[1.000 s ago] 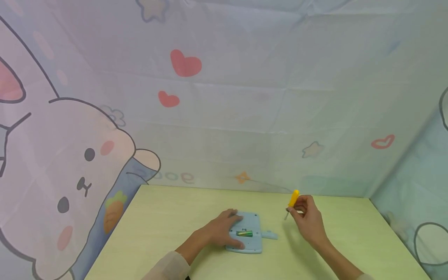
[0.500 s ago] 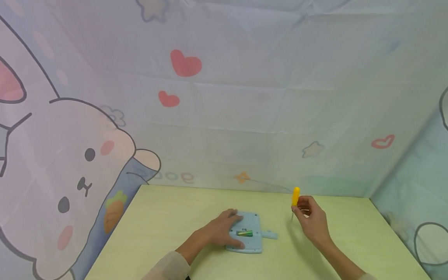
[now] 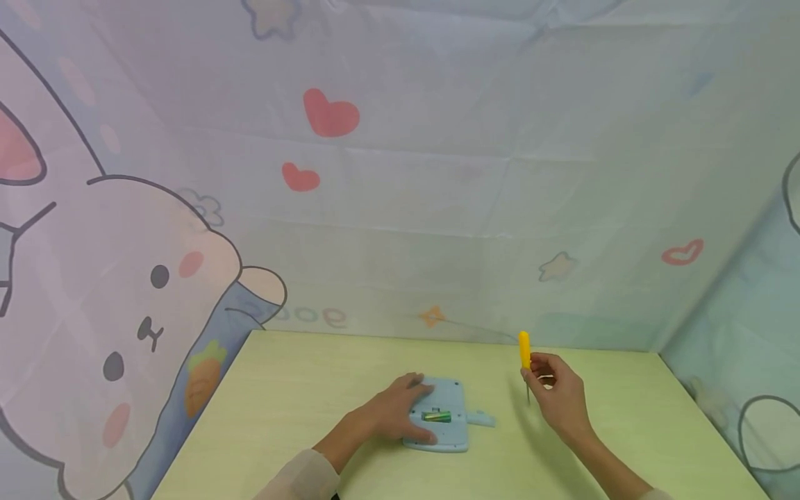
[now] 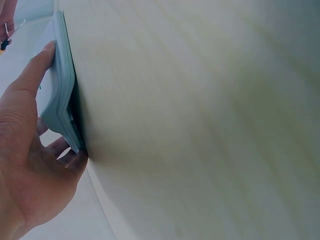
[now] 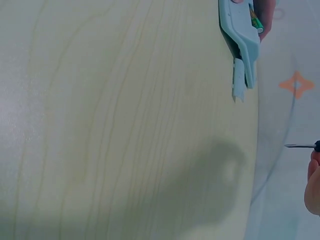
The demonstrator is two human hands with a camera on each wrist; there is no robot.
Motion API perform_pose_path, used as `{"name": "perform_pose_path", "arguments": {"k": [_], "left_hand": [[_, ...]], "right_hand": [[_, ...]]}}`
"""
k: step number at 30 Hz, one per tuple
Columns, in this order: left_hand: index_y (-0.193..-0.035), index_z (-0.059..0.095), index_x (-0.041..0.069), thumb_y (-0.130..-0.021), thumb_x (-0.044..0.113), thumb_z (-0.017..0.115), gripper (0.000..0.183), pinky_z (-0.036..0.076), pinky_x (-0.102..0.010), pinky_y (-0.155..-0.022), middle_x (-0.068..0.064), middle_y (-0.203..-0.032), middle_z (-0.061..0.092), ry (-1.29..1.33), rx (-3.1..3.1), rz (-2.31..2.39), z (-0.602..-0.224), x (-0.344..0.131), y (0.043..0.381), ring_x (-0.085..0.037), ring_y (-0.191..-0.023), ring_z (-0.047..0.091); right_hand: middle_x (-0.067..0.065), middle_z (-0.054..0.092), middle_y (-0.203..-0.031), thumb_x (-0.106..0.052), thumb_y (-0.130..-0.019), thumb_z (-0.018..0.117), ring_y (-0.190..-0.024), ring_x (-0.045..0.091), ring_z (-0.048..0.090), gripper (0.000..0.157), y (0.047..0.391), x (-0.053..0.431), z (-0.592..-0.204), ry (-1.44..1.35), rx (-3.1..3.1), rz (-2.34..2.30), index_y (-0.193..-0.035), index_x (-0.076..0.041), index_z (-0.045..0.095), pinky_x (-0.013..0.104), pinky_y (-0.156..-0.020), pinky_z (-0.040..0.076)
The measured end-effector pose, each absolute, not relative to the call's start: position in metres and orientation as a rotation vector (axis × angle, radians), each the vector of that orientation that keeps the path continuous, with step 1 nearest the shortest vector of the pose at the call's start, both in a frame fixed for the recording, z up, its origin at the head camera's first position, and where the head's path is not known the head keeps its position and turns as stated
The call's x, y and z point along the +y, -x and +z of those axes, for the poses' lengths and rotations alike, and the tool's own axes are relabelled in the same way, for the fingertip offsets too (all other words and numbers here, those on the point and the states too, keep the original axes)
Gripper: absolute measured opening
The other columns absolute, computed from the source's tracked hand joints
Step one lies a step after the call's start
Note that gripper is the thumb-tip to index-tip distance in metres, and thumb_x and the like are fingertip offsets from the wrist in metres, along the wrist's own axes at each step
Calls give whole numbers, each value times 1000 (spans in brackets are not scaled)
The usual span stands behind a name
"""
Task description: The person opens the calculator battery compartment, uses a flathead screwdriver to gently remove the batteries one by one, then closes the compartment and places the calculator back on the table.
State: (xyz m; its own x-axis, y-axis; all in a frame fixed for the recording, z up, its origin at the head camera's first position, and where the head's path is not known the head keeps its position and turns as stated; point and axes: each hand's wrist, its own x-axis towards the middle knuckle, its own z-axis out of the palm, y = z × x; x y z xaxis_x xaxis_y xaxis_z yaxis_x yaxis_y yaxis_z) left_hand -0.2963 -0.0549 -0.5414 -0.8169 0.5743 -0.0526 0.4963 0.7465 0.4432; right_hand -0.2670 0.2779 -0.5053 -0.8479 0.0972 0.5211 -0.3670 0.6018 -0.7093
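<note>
A light blue calculator (image 3: 453, 434) lies back side up on the table, its battery bay uncovered. One green battery (image 3: 436, 417) sits in the bay. My left hand (image 3: 395, 408) grips the calculator from its left side; in the left wrist view the thumb lies on the back, and the other fingers curl at the edge of the casing (image 4: 61, 92). My right hand (image 3: 559, 396) pinches a yellow-handled screwdriver (image 3: 525, 351) upright above the table, shaft down. In the right wrist view its metal shaft (image 5: 300, 146) shows, away from the calculator.
A small light blue battery cover (image 3: 480, 419) lies just right of the calculator. The pale yellow-green table (image 3: 300, 375) meets a printed cloth backdrop (image 3: 437, 229) at its back edge, with more cloth at both sides.
My right hand has moved slightly right, and the screwdriver has swung from a slant to nearly upright. The left hand and the calculator have stayed in place.
</note>
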Motion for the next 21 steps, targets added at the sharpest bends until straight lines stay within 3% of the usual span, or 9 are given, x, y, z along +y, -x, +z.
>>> {"name": "perform_pose_path", "arguments": {"k": [21], "left_hand": [[-152,41,26,-73,73,70,98,32,-52,-113,-6,-163,23,-866,2740,677,-544,-56,297,-29,-149,21]], "right_hand": [[3,67,-87,-13,-87,77,-74,11,62,26,269,283,-521,-137,-2392,1174,-108,-2,69,16,-65,53]]}}
